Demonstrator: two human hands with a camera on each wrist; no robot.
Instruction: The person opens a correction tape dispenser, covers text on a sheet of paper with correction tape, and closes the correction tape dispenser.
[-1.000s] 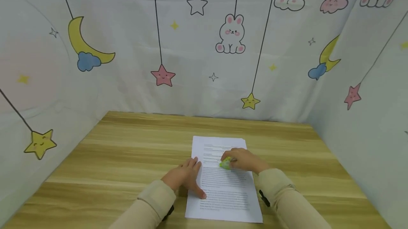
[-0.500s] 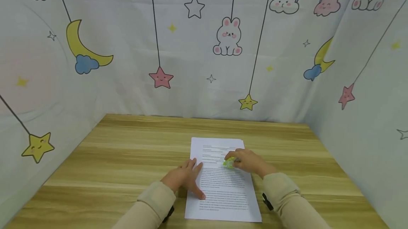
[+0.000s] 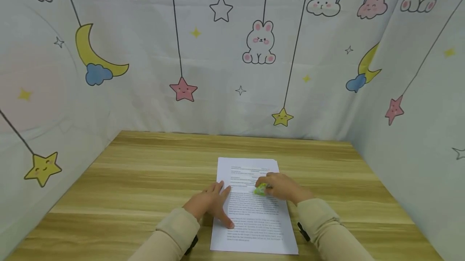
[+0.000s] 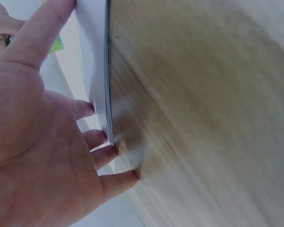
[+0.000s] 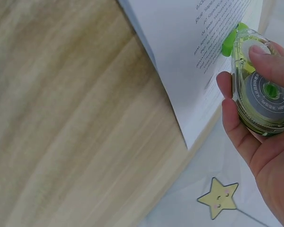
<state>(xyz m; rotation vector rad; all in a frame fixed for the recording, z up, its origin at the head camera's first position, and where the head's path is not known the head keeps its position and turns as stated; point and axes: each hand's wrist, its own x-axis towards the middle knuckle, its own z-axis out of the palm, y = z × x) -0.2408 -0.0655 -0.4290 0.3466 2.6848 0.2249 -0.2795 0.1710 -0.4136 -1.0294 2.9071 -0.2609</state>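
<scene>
A stack of printed paper (image 3: 254,228) lies on the table. My left hand (image 3: 210,202) rests at its left edge with the fingers spread and the thumb on the sheet. In the left wrist view the fingertips (image 4: 104,156) reach along the stack's edge and the tabletop. My right hand (image 3: 281,186) holds a green, see-through correction tape (image 3: 260,189) over the upper part of the text. The right wrist view shows the thumb on the clear body of the correction tape (image 5: 265,97), its green tip close to the page. Whether the tip touches the paper cannot be told.
The wood-grain table (image 3: 152,172) extends around the paper on all sides. White curtains (image 3: 145,111) printed with stars, moons and rabbits stand along the back and both sides.
My right hand and the correction tape have shifted slightly right, then a little down the page. The left hand keeps its place on the paper. The head view has tilted slightly.
</scene>
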